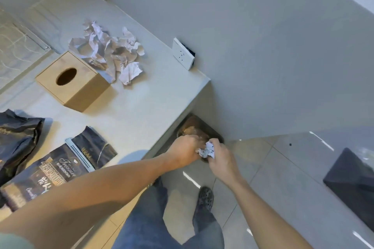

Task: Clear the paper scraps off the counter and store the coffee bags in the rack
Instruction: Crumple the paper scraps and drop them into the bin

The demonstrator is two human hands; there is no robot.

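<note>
Both hands meet past the worktop's (141, 95) near right corner, above a dark bin (210, 130) on the floor: the right hand (221, 160) pinches a crumpled paper ball (207, 150), and the left hand (185, 150) curls against it, though whether it grips is unclear. The bin holds brownish stuff, too blurred to name. More paper scraps (109, 51) lie heaped along the worktop's far edge behind a wooden tissue box (73, 82), while two dark coffee bags (60, 170) lie flat at the near left edge, the nearer one's long axis running diagonally, its sealed top towards the tissue box.

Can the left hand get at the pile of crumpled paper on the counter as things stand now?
Probably yes. The left hand is over the bin beside the counter edge, and the counter between it and the crumpled paper looks free; the wooden tissue box stands to one side.
</note>
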